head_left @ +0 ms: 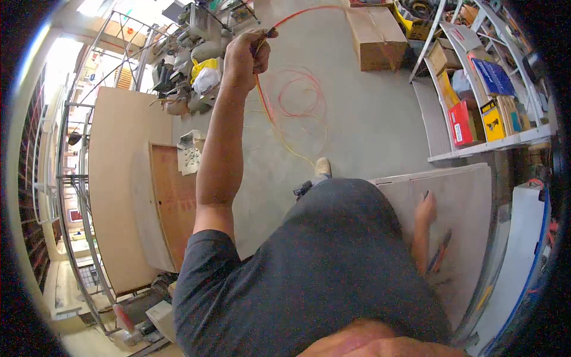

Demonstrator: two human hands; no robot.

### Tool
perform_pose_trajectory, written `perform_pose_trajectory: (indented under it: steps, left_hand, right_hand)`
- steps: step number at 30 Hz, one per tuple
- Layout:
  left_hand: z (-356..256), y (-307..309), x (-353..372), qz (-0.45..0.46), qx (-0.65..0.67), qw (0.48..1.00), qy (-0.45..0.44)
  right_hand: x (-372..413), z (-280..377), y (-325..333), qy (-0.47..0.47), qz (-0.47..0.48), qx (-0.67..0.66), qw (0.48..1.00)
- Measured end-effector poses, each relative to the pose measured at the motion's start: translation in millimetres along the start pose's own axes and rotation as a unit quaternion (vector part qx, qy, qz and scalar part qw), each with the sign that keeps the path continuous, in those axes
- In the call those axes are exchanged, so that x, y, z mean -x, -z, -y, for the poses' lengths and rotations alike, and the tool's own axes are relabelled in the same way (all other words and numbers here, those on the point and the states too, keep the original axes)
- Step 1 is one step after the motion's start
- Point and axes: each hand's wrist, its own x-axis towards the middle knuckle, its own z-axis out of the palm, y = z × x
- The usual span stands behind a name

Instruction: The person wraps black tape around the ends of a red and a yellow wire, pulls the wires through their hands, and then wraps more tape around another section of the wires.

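Observation:
At the end of a raised arm, my left hand (pixel 250 52) is closed around a thin red-orange cable (pixel 306 12). The cable runs from this hand toward the cardboard box and also hangs down to the floor, where it lies in loose loops (pixel 300 98) with a yellow stretch near my shoe (pixel 322 167). My right hand (pixel 424 209) is low over a pale board (pixel 464 205), its fingers closed around a small dark thing too small to name. A dark tool with orange-red handles (pixel 441 253) lies on the board beside my right forearm.
A cardboard box (pixel 380 53) stands at the top. On the right is a metal shelf (pixel 493 140) with boxes. Machine parts (pixel 190 47) are piled at the upper left, above wooden panels (pixel 122 178). A perforated pale piece (pixel 190 152) stands beside the panels.

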Motion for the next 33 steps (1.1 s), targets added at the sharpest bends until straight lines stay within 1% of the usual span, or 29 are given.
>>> perform_pose_trajectory:
  steps: [1, 2, 4, 5, 7, 8, 9, 10, 11, 13, 14, 15, 16, 17, 18, 19, 20, 21, 22, 23, 24, 25, 27, 28, 29, 30, 31, 32, 33]
  left_hand:
    - [0.6, 0.8, -3.4, 0.043, 0.012, 0.998, 0.035]
    - [3.5, -2.2, -4.0, 0.047, 0.014, 0.998, 0.036]
    - [0.6, -16.6, 4.3, 0.042, 0.023, 0.992, 0.117]
    - [0.2, -21.4, 7.1, 0.045, 0.024, 0.992, 0.119]
    - [0.8, -28.3, 11.0, 0.082, 0.042, 0.979, 0.181]
    - [2.9, -29.2, 10.8, 0.084, 0.041, 0.978, 0.184]
    - [5.2, -29.1, 10.3, 0.105, 0.019, 0.975, 0.193]
    - [7.1, -29.2, 10.2, 0.124, -0.004, 0.972, 0.201]
    - [8.5, -30.9, 11.9, 0.125, -0.004, 0.971, 0.203]
    - [11.1, -37.6, 19.8, 0.14, -0.06, 0.978, 0.145]
    - [10.5, -42.9, 24.3, 0.143, -0.06, 0.977, 0.147]
    - [7.6, -50.3, 29.7, 0.141, -0.103, 0.977, 0.123]
    - [5.9, -57.9, 34.6, 0.14, -0.145, 0.974, 0.101]
    - [5.2, -65.5, 38.6, 0.149, -0.145, 0.972, 0.106]
    - [5.4, -74.0, 42.0, 0.158, -0.168, 0.969, 0.09]
    - [8.1, -81.8, 44.5, 0.168, -0.19, 0.964, 0.074]
    - [14.1, -87.3, 45.1, 0.182, -0.187, 0.962, 0.079]
    - [20.8, -91.0, 45.4, 0.203, -0.179, 0.962, 0.047]
    - [22.3, -98.2, 47.4, 0.218, -0.173, 0.96, 0.031]
    - [23.9, -105.4, 49.5, 0.234, -0.167, 0.958, 0.015]
    - [17.0, -113.5, 57.0, 0.23, -0.179, 0.956, 0.034]
    - [12.9, -118.7, 63.3, 0.222, -0.191, 0.955, 0.054]
    - [12.4, -120.4, 70.7, 0.231, -0.167, 0.957, 0.06]
    - [12.3, -118.4, 73.8, 0.234, -0.146, 0.959, 0.066]
    - [14.6, -115.2, 75.2, 0.229, -0.146, 0.96, 0.067]
    - [19.0, -111.3, 75.4, 0.247, -0.088, 0.954, 0.148]
    - [24.3, -108.0, 76.0, 0.262, -0.028, 0.937, 0.229]
    - [29.1, -104.7, 76.6, 0.258, -0.026, 0.938, 0.229]
    - [34.1, -101.3, 77.1, 0.339, 0.036, 0.896, 0.284]
  right_hand:
    - [-2.1, 0.1, 0.0, -0.005, 0.003, -0.003, 1.0]
    - [-3.5, -0.1, 0.0, -0.009, 0.002, -0.002, 1.0]
    - [-0.3, 7.3, 5.0, 0.016, -0.08, -0.042, 0.996]
    - [0.8, 12.1, 9.4, 0.012, -0.079, -0.04, 0.996]
    - [5.4, 38.1, 48.1, -0.045, -0.037, -0.012, 0.998]
    - [6.2, 52.7, 72.6, -0.048, -0.036, -0.01, 0.998]
    - [5.1, 67.2, 99.1, -0.1, 0.053, -0.014, 0.993]
    - [5.3, 73.4, 111.1, -0.151, 0.141, -0.018, 0.978]
    - [6.3, 71.1, 106.2, -0.152, 0.142, -0.018, 0.978]
    - [8.2, 63.7, 93.0, -0.14, 0.032, -0.029, 0.989]
    - [4.0, 58.8, 89.3, -0.144, 0.034, -0.029, 0.989]
    - [-5.8, 57.5, 87.2, -0.072, -0.045, -0.015, 0.996]
    - [-15.4, 58.3, 85.0, -0.002, -0.121, 0.001, 0.993]
    - [-31.5, 73.3, 97.1, 0.062, -0.134, -0.056, 0.987]
    - [-33.0, 111.0, 141.8, 0.117, -0.169, -0.117, 0.972]
    - [-34.6, 148.7, 186.4, 0.175, -0.197, -0.173, 0.949]
    - [-32.2, 180.8, 226.3, 0.261, -0.215, -0.243, 0.909]
    - [-31.2, 208.7, 250.4, 0.285, -0.224, -0.286, 0.887]
    - [-36.6, 230.8, 270.1, 0.371, -0.293, -0.259, 0.842]
    - [-38.1, 253.6, 291.8, 0.41, -0.286, -0.283, 0.819]
    - [-41.4, 269.0, 307.1, 0.45, -0.276, -0.306, 0.792]
    - [-49.4, 275.5, 312.2, 0.446, -0.276, -0.302, 0.796]
    - [-66.0, 285.7, 318.0, 0.502, -0.129, -0.3, 0.801]
    - [-70.3, 286.4, 322.2, 0.505, -0.126, -0.3, 0.8]
    - [-75.0, 285.3, 326.7, 0.498, 0.012, -0.349, 0.794]
    - [-78.2, 285.0, 331.1, 0.48, 0.148, -0.389, 0.772]
    - [-78.6, 285.2, 334.0, 0.472, 0.169, -0.391, 0.772]
    - [-78.5, 285.2, 335.1, 0.475, 0.173, -0.389, 0.77]
    - [-78.2, 284.9, 335.6, 0.498, 0.188, -0.387, 0.752]
